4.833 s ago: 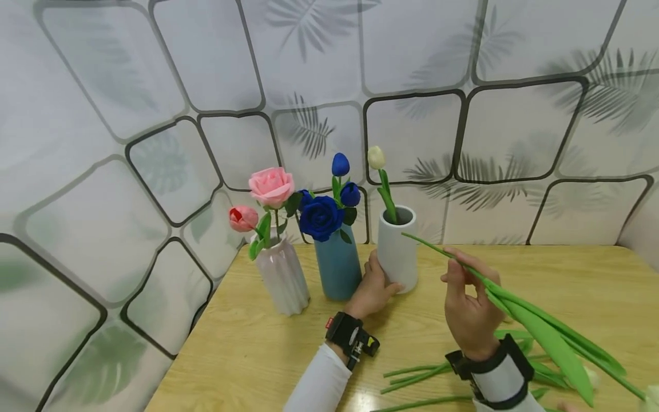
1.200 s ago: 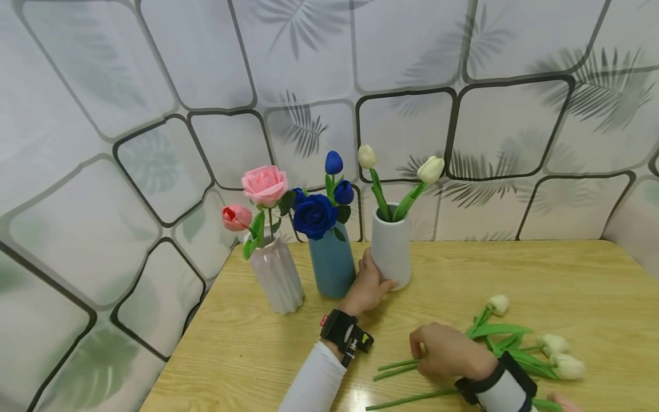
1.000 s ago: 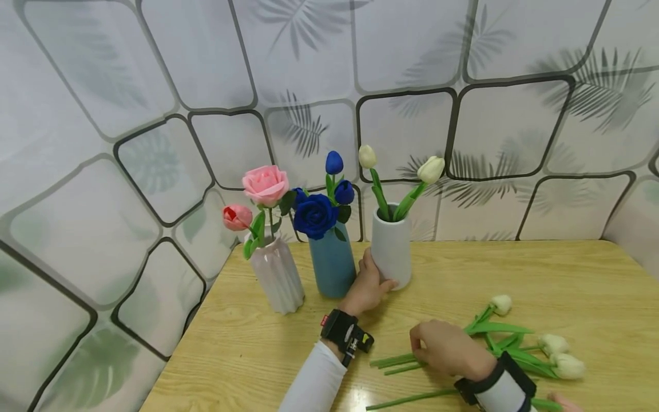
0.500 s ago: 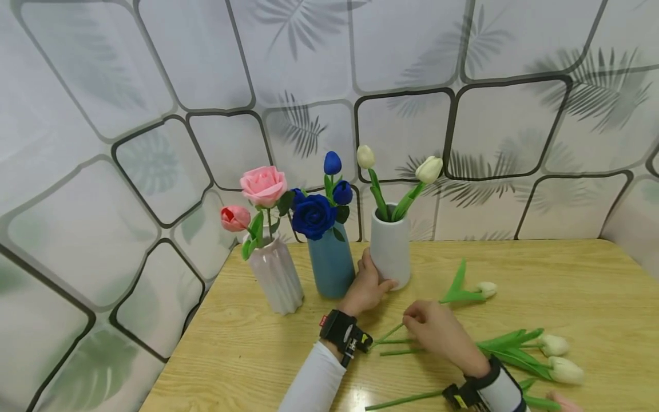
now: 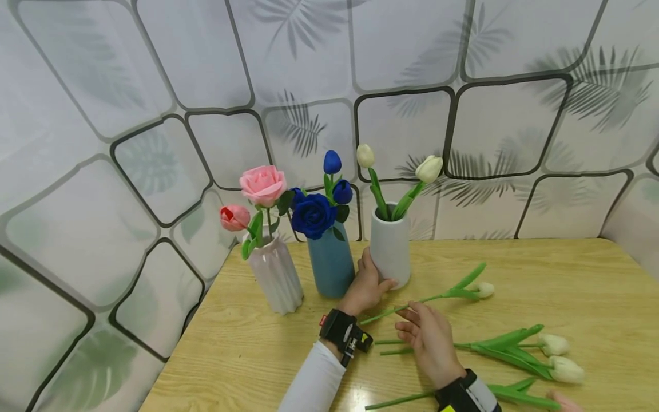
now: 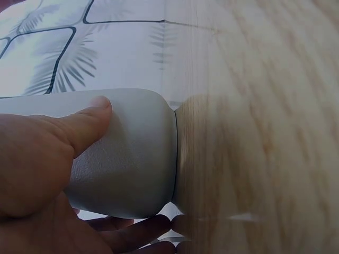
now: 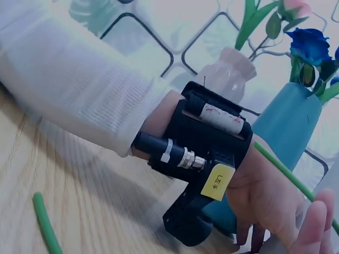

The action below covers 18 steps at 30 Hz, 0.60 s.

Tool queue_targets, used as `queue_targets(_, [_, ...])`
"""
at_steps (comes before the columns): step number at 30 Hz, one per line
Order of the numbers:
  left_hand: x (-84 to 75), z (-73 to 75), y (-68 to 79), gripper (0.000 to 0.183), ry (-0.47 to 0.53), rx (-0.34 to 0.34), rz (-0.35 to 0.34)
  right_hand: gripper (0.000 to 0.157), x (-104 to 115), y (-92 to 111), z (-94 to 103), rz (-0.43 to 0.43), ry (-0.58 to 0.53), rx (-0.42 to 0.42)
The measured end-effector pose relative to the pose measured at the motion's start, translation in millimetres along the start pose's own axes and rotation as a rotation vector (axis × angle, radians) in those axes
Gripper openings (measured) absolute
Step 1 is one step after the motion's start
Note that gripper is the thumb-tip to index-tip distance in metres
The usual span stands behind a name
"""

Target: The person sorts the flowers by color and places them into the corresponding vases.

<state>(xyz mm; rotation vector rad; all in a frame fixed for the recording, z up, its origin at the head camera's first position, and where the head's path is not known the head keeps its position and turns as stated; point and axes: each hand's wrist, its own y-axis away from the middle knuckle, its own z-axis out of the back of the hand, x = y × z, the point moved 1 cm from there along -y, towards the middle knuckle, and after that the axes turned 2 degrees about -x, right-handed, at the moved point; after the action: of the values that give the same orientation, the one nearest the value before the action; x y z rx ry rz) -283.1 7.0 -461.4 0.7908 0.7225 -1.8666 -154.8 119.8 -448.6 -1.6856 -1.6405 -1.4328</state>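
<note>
In the head view my left hand (image 5: 368, 289) holds the lower part of a white vase (image 5: 389, 249). In the left wrist view the thumb (image 6: 87, 124) lies along the vase's side and the other fingers go beneath it. Two white tulips (image 5: 429, 169) lean apart in that vase. My right hand (image 5: 429, 343) pinches the thin green stem of another white tulip (image 5: 484, 290), its flower pointing right. In the right wrist view the stem (image 7: 286, 172) runs past the left hand to the right fingertips (image 7: 312, 225).
Two more white tulips (image 5: 566, 369) lie on the wooden table (image 5: 582, 292). Nearer the front is another green stem with leaves (image 5: 515, 393), a pale pink shape at its right end. Left of the white vase stand a blue vase (image 5: 331, 263) and a ribbed pinkish vase (image 5: 276, 277), both holding flowers.
The tulip my right hand held earlier now stands in the white vase. The hand has since drawn another tulip from the bunch, back towards the vase. The left hand stays put.
</note>
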Motion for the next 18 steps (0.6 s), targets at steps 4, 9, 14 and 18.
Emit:
queue_targets(4, [-0.1, -0.9, -0.5, 0.089, -0.001, 0.001, 0.012, 0.018, -0.6, -0.9, 1.9, -0.012, -0.064, 0.015])
queue_targets(9, [-0.6, -0.9, 0.3, 0.089, -0.003, -0.001, 0.01, 0.033, -1.3, -2.8, 4.5, -0.013, -0.05, 0.025])
queue_targets(14, [-2.3, 0.5, 1.8, 0.09, 0.006, -0.007, 0.009, 0.043, -1.8, -4.0, 5.6, -0.035, -0.028, 0.033])
queue_targets(18, [-3.2, 1.1, 2.1, 0.091, 0.007, -0.01, 0.005, 0.038, -1.4, -4.6, 5.0, -0.046, -0.028, 0.04])
